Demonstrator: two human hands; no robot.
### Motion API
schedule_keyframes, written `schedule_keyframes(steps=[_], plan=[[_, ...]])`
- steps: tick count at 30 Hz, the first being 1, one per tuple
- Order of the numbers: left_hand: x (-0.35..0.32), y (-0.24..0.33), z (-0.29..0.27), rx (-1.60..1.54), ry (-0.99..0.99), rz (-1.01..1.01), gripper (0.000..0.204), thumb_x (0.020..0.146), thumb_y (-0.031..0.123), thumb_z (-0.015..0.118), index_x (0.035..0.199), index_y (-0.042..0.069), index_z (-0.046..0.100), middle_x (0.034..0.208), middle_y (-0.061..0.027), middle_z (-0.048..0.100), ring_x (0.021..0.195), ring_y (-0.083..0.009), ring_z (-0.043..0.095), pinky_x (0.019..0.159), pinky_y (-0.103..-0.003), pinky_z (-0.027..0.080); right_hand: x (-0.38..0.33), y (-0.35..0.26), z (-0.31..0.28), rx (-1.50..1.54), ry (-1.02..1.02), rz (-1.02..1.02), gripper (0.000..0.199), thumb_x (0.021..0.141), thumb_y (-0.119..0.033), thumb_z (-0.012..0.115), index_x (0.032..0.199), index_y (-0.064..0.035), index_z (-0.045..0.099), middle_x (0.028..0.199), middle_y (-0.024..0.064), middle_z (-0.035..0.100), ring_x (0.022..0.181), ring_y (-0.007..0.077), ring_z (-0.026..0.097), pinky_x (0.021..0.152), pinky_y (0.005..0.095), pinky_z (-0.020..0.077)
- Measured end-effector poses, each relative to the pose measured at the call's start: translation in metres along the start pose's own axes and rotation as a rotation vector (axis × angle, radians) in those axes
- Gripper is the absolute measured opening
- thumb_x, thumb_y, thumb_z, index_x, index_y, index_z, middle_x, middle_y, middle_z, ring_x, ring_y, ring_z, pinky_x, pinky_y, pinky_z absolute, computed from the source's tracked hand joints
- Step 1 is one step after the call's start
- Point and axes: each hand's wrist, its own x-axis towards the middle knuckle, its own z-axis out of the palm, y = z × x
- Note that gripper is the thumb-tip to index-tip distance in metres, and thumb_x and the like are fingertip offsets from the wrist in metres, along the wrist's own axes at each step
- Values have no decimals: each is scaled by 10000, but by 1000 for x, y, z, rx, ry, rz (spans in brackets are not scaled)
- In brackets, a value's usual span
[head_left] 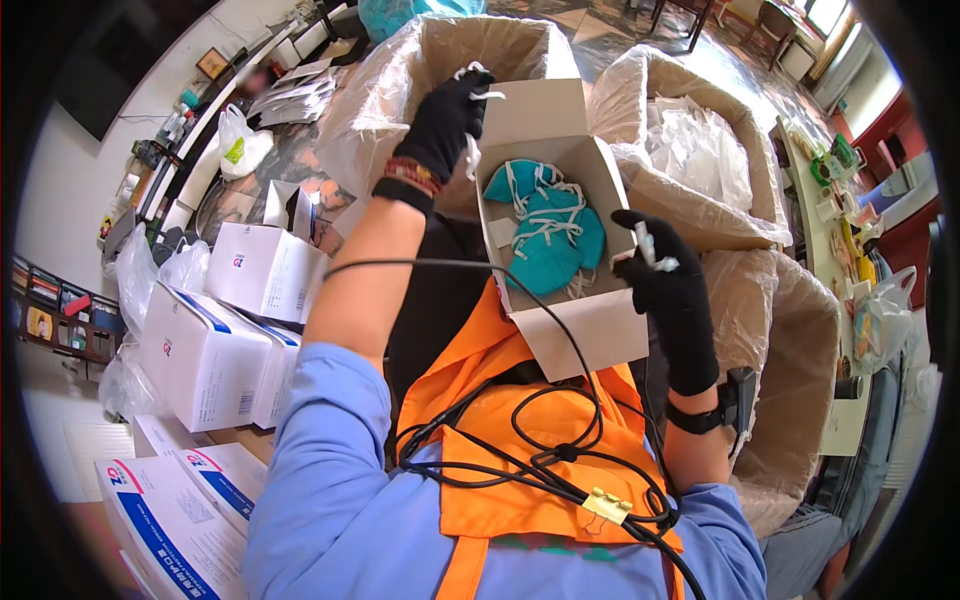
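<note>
Holding an open cardboard box (555,125) up at chest height, both hands in black gloves. Left hand (447,120) sits at the box's upper-left corner, grip closed on the rim w/ a bit of white strap or paper poking out above the fingers. Right hand (672,285) is at the lower-right edge, grip clenched round a small white item; can't tell exactly what it is. Between the two grips, inside the box: a pile of teal masks (548,235) w/ white straps, filling the lower half, upper half bare cardboard. Front flap hangs down toward the orange vest (520,420), below the right grip.

Room to move: tight. Just beyond the left grip is a big carton lined w/ clear plastic (400,90); beyond and right of the right grip, another lined carton (700,150) w/ white stuff in it, and a third lined one (800,370) close outside the right wrist. Left of the left forearm, white boxes w/ blue stripes (210,350) stacked near. Black cable (540,440) loops across the chest under the box, held w/ a binder clip (608,508).
</note>
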Motion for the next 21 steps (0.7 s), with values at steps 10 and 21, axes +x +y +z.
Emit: schedule_keyframes(steps=[10,21], plan=[[-123,2,99,72,-195,41,277,999,290,472,1141,97,610,819,55,572,699,-16,511,547,-165,386,19,6,32,-1097,-283,-280,671,717,-233,759,1316,-128,477,934,173,678,832,368,656,684,442,527],[-120,-2,102,-277,-293,-55,257,990,216,493,1183,70,580,878,32,601,752,-46,548,619,-194,440,17,17,48,-178,-349,-239,336,832,-106,706,1136,-39,579,795,-5,596,665,61,573,553,220,439]])
